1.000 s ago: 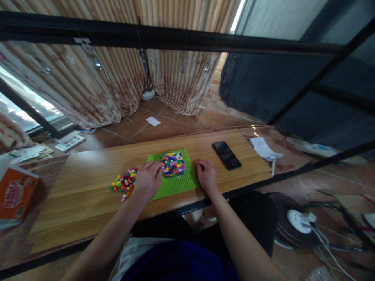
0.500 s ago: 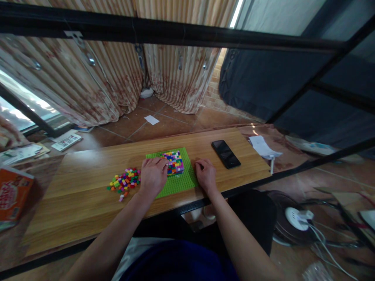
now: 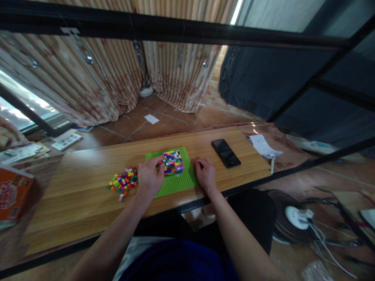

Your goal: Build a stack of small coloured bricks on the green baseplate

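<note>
A block of many small coloured toy bricks (image 3: 175, 162), stacked in layers, stands on a green studded baseplate (image 3: 175, 185). My left hand (image 3: 150, 177) hovers over the plate's left side, close to the stack's left edge. Its fingers are bent, with a gap between thumb and forefinger, and no brick shows in it. Loose bricks (image 3: 124, 180) in mixed colours lie in a pile just left of that hand. My right hand (image 3: 206, 174) rests at the plate's right edge, fingers curled in, with nothing visible inside.
A black phone (image 3: 225, 153) lies on the wooden table (image 3: 84, 195), right of the baseplate. Papers (image 3: 263, 146) are beyond the table's right end. An orange box (image 3: 13, 193) stands at the far left. A dark metal bar (image 3: 187, 32) crosses above the table.
My left hand has drawn back left from the top of the brick stack, uncovering more of its left side. My right hand has stayed in place.
</note>
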A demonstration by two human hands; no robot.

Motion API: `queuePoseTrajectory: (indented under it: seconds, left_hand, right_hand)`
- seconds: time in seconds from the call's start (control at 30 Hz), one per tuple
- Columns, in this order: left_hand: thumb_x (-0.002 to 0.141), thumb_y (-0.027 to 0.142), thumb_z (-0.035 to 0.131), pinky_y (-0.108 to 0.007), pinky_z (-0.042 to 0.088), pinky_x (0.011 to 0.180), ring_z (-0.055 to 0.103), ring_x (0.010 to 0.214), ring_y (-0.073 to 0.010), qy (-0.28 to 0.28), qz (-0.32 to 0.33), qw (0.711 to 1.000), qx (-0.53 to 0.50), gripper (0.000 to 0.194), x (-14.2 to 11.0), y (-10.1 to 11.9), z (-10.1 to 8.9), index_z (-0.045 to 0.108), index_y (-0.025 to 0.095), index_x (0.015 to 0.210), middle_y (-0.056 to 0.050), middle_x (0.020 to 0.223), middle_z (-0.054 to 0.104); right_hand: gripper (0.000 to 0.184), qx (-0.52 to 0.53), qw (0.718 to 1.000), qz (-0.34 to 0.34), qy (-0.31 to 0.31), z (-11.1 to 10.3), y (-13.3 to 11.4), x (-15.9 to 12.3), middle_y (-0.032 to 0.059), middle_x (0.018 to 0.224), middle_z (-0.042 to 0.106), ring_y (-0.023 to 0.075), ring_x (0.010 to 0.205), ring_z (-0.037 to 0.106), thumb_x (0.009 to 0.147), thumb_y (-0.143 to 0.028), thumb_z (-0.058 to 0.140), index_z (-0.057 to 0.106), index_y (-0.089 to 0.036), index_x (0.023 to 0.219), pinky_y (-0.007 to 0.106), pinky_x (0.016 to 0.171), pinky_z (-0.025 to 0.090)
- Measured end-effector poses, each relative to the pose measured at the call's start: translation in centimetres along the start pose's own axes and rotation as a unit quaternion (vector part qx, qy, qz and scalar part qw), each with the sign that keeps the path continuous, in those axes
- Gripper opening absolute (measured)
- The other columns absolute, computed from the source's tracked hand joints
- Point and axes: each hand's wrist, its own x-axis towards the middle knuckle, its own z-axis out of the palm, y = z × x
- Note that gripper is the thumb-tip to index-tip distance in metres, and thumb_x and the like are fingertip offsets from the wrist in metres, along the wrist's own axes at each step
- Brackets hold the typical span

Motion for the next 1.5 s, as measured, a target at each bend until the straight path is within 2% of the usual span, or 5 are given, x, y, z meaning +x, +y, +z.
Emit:
queuePoseTrajectory:
  seconds: [0.33, 1.0, 1.23, 1.37, 1.5]
  left_hand:
    - [0.081, 0.037, 0.058, -0.035, 0.052, 0.077, 0.067, 0.080, -0.0202, -0.012, -0.125, 0.987, -0.096, 0.026, 0.8, -0.4, 1.0, 0.065, 0.016, 0.095, -0.006, 0.086, 0.071]
    - [0.080, 0.038, 0.058, -0.034, 0.052, 0.075, 0.066, 0.077, -0.0191, 0.007, -0.132, 0.982, -0.135, 0.025, 0.3, -0.8, 1.4, 0.064, 0.018, 0.094, -0.005, 0.083, 0.070]
    - [0.083, 0.036, 0.051, -0.033, 0.053, 0.078, 0.066, 0.082, -0.0186, 0.014, -0.124, 0.983, -0.132, 0.025, -2.6, -4.8, -1.4, 0.063, 0.018, 0.096, -0.006, 0.091, 0.070]
    - [0.083, 0.033, 0.050, -0.036, 0.054, 0.080, 0.067, 0.086, -0.0195, 0.006, -0.111, 0.991, -0.070, 0.020, -4.4, -7.0, -3.9, 0.063, 0.021, 0.093, -0.006, 0.096, 0.071]
    - [0.084, 0.031, 0.049, -0.038, 0.053, 0.082, 0.067, 0.088, -0.0220, 0.004, -0.076, 0.997, 0.013, 0.018, -5.6, -7.8, -5.2, 0.064, 0.024, 0.091, -0.005, 0.095, 0.071]
  right_hand:
    - [0.022, 0.006, 1.000, -0.011, 0.005, 0.2, 0.4, 0.0, 0.0082, 0.085, 0.067, 0.0201, 0.083, 0.060, 0.087, -0.022, 0.050, 0.071, -0.017, 0.080, 0.032, 0.079, 0.047]
    - [0.023, -0.002, 1.000, -0.007, 0.003, 0.1, 0.1, 0.0, 0.0083, 0.086, 0.067, 0.0209, 0.085, 0.060, 0.087, -0.023, 0.049, 0.070, -0.018, 0.079, 0.034, 0.080, 0.047]
    - [0.023, 0.005, 1.000, -0.004, -0.003, 0.1, 0.3, -0.1, 0.0083, 0.085, 0.067, 0.0208, 0.084, 0.060, 0.087, -0.023, 0.049, 0.071, -0.018, 0.080, 0.034, 0.079, 0.047]
    - [0.022, 0.007, 1.000, -0.004, 0.000, 0.1, 0.4, -0.1, 0.0081, 0.084, 0.067, 0.0211, 0.084, 0.060, 0.086, -0.023, 0.050, 0.071, -0.018, 0.081, 0.034, 0.078, 0.047]
    - [0.022, 0.005, 1.000, -0.006, -0.001, 0.1, 0.4, -0.1, 0.0080, 0.084, 0.067, 0.0207, 0.082, 0.060, 0.086, -0.023, 0.050, 0.071, -0.018, 0.080, 0.034, 0.078, 0.047]
